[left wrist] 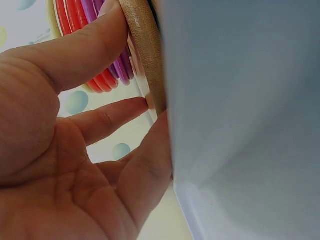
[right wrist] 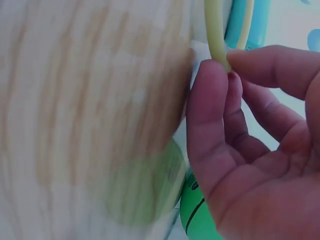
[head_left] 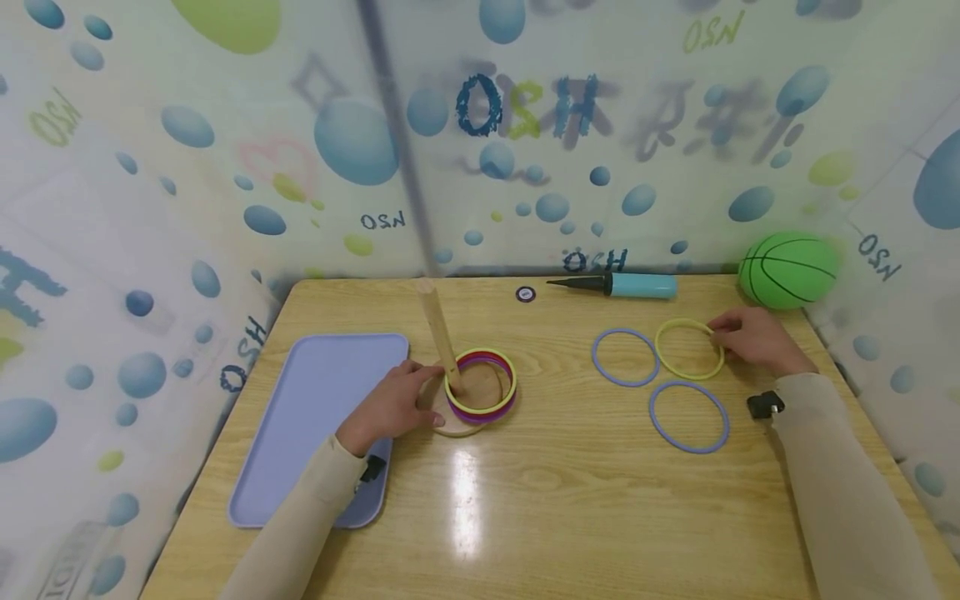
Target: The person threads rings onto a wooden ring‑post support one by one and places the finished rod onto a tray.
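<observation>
My left hand holds the edge of a round wooden base, with the thumb and fingers spread along its rim. From this base of the ring-toss stand a wooden peg rises, leaning in the head view. Yellow, red and purple rings lie stacked on the base around the peg. Over at the right, my right hand pinches the near side of a yellow ring between thumb and fingertips, as the right wrist view shows. Two blue rings lie close to it on the table.
A lilac tray lies left of the stand, partly under my left forearm. Along the back are a small dark disc, a blue hand pump and a green ball. Printed walls border the wooden table.
</observation>
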A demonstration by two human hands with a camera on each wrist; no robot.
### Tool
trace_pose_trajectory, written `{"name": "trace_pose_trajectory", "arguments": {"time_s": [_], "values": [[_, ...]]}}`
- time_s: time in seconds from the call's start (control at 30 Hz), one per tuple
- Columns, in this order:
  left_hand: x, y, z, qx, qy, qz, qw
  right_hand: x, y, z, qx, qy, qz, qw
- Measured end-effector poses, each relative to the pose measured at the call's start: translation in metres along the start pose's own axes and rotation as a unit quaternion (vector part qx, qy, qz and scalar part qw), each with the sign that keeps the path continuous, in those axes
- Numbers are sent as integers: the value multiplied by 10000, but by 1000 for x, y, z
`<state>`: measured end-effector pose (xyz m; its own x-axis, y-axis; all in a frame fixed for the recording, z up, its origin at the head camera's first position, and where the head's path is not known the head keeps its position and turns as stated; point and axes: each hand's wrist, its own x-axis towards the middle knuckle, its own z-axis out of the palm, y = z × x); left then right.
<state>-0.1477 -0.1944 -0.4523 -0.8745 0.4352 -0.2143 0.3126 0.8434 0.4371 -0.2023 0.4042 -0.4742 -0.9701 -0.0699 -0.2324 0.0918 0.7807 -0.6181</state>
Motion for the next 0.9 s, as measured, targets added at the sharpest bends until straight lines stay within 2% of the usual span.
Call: {"name": "trace_pose_trajectory", "arguments": {"time_s": [0.13, 0.37, 0.67, 0.9], "values": [[0, 0, 0, 0, 6, -26, 10000, -2, 0, 0, 671, -205, 78, 9975], [2, -2, 2, 50, -10, -39, 10000, -7, -1, 1, 1315, -248, -16, 9910], [2, -1, 1, 14, -17, -83, 10000, -20, -18, -2, 2203, -287, -212, 9748], [1, 0, 0, 16, 8, -20, 10000, -31, -34, -8, 2289, -303, -505, 9717]]}}
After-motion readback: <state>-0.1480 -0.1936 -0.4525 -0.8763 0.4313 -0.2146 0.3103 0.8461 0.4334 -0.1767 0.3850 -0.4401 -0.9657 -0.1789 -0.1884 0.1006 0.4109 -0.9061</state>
